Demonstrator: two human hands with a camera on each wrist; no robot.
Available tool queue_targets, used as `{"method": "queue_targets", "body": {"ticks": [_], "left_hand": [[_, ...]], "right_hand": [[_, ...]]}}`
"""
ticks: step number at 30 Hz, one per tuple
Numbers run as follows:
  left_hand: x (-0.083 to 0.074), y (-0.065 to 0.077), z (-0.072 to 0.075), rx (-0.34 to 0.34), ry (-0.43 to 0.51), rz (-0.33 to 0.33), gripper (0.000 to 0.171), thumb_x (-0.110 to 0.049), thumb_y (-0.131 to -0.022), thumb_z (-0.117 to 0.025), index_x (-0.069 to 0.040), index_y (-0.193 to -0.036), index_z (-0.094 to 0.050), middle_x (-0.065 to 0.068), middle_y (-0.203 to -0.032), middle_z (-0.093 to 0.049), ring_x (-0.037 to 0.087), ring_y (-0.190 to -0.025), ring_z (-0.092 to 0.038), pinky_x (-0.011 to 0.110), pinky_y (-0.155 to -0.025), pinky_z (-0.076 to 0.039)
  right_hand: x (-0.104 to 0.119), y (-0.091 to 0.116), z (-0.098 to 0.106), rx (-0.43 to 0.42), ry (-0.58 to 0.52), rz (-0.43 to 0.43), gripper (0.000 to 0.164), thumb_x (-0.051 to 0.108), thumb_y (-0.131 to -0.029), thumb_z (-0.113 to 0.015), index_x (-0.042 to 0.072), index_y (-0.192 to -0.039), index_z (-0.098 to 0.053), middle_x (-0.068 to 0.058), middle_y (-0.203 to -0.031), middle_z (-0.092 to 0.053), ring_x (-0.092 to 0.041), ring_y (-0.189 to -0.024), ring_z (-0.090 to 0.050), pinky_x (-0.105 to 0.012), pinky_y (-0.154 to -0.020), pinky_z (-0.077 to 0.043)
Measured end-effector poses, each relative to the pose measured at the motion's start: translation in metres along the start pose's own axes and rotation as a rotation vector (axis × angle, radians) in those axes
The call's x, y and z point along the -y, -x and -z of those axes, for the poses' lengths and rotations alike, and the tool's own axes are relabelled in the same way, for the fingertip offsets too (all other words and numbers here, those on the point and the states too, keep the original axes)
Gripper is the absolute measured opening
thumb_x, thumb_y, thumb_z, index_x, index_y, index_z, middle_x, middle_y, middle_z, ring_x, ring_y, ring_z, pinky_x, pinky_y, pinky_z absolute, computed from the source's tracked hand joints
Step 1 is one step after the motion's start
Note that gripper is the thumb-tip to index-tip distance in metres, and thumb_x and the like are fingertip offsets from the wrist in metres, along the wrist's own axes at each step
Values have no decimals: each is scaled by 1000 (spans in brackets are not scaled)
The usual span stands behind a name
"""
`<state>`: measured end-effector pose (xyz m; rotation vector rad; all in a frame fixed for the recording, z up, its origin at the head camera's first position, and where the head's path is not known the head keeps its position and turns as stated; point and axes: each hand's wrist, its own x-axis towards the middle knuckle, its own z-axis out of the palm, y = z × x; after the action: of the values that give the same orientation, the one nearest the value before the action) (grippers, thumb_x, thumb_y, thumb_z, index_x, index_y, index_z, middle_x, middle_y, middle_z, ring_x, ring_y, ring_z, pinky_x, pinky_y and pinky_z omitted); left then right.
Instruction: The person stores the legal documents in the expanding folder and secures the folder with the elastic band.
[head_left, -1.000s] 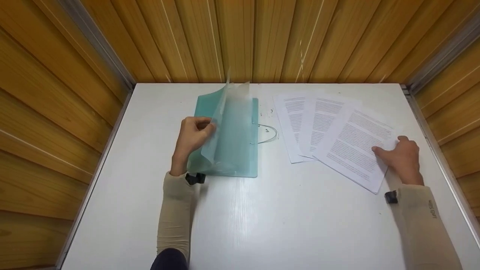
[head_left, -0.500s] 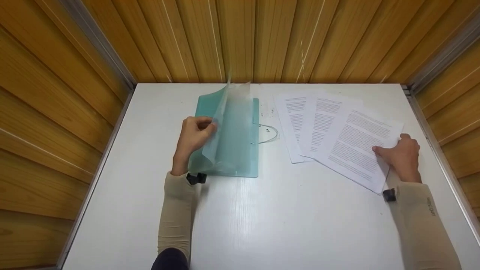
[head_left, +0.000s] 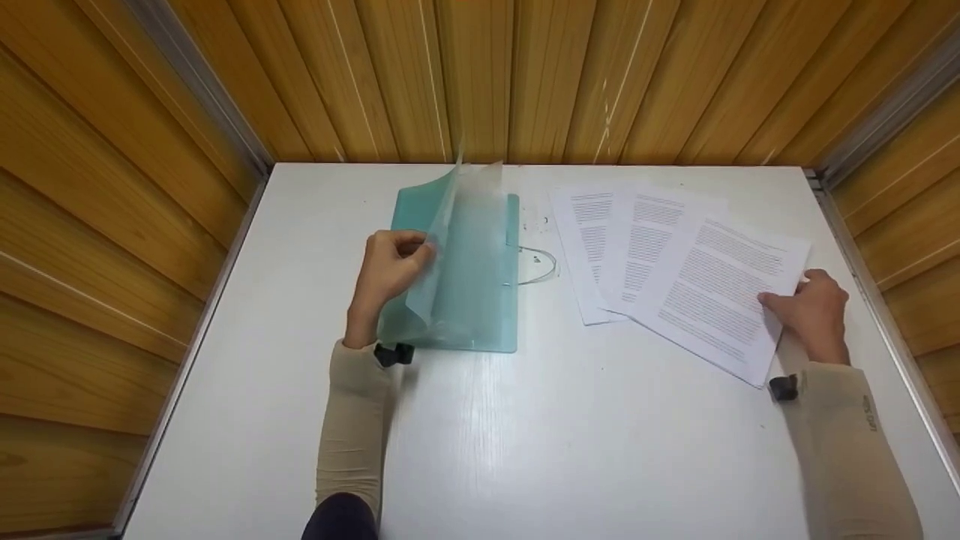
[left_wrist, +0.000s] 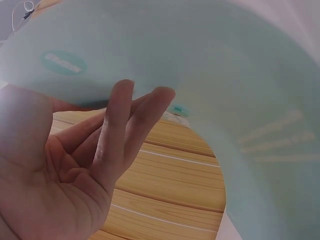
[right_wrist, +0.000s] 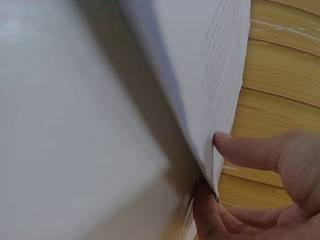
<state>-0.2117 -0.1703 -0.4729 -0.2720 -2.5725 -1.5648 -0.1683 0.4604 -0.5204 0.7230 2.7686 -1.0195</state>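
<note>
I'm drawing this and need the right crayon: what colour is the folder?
The folder is light blue-green, best seen in the head view.

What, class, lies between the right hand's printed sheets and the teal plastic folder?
The middle printed paper, the left printed paper, then the thin loop at the edge of the teal plastic folder.

Right hand (head_left: pixel 819 311) slightly farther right, thumb (head_left: pixel 777 304) drawn back — nearer edge of printed sheets (head_left: pixel 720 300)

On my feed I see a white table (head_left: pixel 525 442) bearing a teal folder (head_left: pixel 476 300), part-opened, with a thin loop (head_left: pixel 555 262) at its right edge; right of that I see printed papers (head_left: pixel 720 300) fanned in three overlapping layers
</note>
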Motion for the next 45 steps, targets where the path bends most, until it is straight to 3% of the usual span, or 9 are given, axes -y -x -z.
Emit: {"method": "queue_targets", "body": {"ticks": [5,8,10,12,16,21,24,33,45], "left_hand": [[1,0,-1,-7,-7,-8,26,-10,-95,-67,2,-113,-82,16,-101,-81,26,-85,-79,44,-78,-63],[0,0,-1,-7,-4,1,26,-10,-95,-67,2,-112,-82,17,-101,-81,26,-85,-78,44,-79,-62],[0,0,-1,-7,-3,3,26,-10,-95,-67,2,-113,-82,17,-101,-81,27,-86,-79,44,-79,-62],[-1,0,-1,-6,-8,5,26,-10,-95,-67,2,-113,-82,17,-101,-81,26,-86,-78,43,-79,-62],[-2,1,-1,-7,-14,10,26,-10,-95,-68,2,-113,-82,17,-101,-81,26,-86,-78,41,-78,-62],[-1,1,-1,-2,-7,8,24,-9,-96,-68,2,-112,-82,17,-101,-81,26,-85,-78,42,-78,-62],[0,1,-1,-2,-5,5,24,-9,-96,-68,2,-112,-82,17,-100,-81,26,-85,-78,43,-78,-62],[-1,1,-1,-2,-9,22,27,-12,-97,-68,3,-115,-81,16,-104,-81,27,-89,-78,45,-81,-62],[-1,3,-1,-2,-11,17,25,-12,-97,-69,1,-114,-81,15,-102,-81,25,-86,-78,38,-77,-61]], "right_hand": [[-2,-4,8,35,-20,-64,81,21,-103,-63,-18,-160,-20,-45,-154,-42,-58,-137,-51,-59,-110,-49],[-5,-7,11,47,-44,-98,76,23,-104,-60,-15,-160,-27,-41,-154,-45,-48,-132,-58,-36,-95,-59],[-8,-9,12,49,-67,-117,72,24,-105,-58,-12,-161,-31,-37,-154,-49,-33,-118,-65,-22,-80,-56],[-10,-12,12,49,-104,-133,69,25,-106,-56,-10,-161,-34,-32,-153,-50,-18,-102,-66,-17,-71,-54],[-13,-17,15,75,-193,-188,67,26,-107,-53,-2,-164,-33,-19,-140,-59,-3,-84,-64,-24,-75,-58],[-15,-19,19,124,-343,-269,68,26,-107,-57,6,-166,-32,14,-90,-66,-5,-83,-68,-26,-76,-59],[-15,-18,20,147,-470,-296,63,23,-106,-62,9,-162,-38,19,-77,-65,-5,-82,-67,-26,-73,-59],[-12,-9,23,188,-770,-281,30,12,-102,-71,23,-126,-57,14,-81,-73,-4,-78,-70,-24,-69,-57],[-5,-5,24,208,-825,-233,38,16,-99,-77,25,-131,-59,14,-87,-74,-6,-82,-71,-24,-72,-58]]}}
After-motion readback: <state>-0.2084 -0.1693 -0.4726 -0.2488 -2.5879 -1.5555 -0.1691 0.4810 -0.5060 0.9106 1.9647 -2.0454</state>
